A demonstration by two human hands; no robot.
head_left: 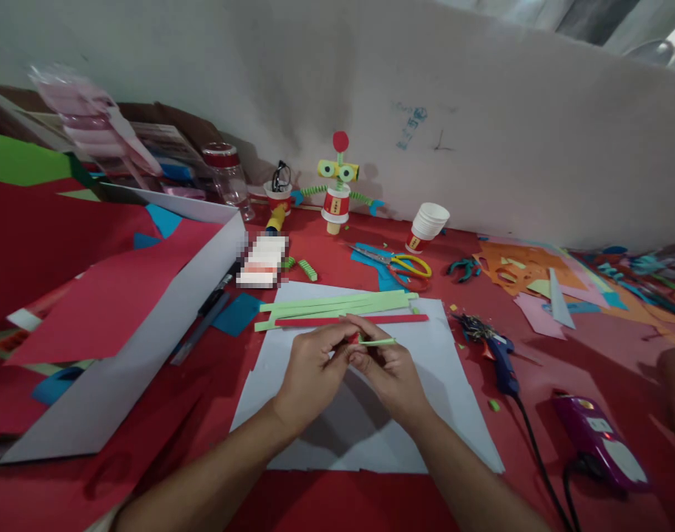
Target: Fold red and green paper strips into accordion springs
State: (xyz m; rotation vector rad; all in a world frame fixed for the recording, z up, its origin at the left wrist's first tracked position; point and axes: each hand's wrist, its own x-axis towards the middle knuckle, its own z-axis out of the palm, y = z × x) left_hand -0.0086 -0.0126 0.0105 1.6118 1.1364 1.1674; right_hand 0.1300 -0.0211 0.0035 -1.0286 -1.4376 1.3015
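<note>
My left hand (315, 369) and my right hand (390, 373) meet above a white sheet (448, 414), fingers closed in a pinch. Between the fingertips is a light green paper strip (379, 342) with a small red part at its left end, mostly covered by the fingers. Both hands seem to grip it. Just beyond them lie a red paper strip (407, 319) and several light green paper strips (371, 303). Farther back stands a paper-cup figure (336, 203) with round eyes and springy folded arms.
Scissors (407, 264), pliers (464, 270) and stacked paper cups (427, 225) lie behind the sheet. To the right are a glue gun (501, 362) with its cord and a purple power box (600, 440). A white box (149, 347) of coloured paper borders the left side.
</note>
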